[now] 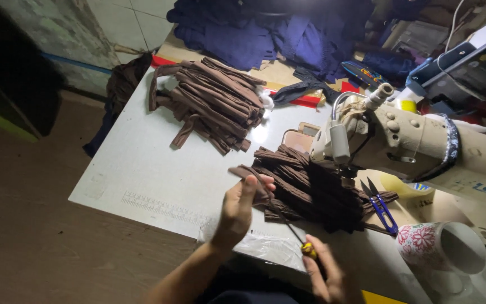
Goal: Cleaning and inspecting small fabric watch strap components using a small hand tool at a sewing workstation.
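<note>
Brown fabric strips lie in a loose pile [212, 101] at the back left of the pale surface [142, 174]. Nearer us, our left hand [242, 209] pinches the end of one brown strip [248, 173], fingers closed on it. Our right hand [324, 273] grips a thin rod with a yellow handle [288, 222], its tip inside the strip. We judge we are threading or turning it. A second pile [310, 188] sits under the sewing machine [412, 141], with blue snips [381, 205] and a floral cup [440, 247] rightward.
</note>
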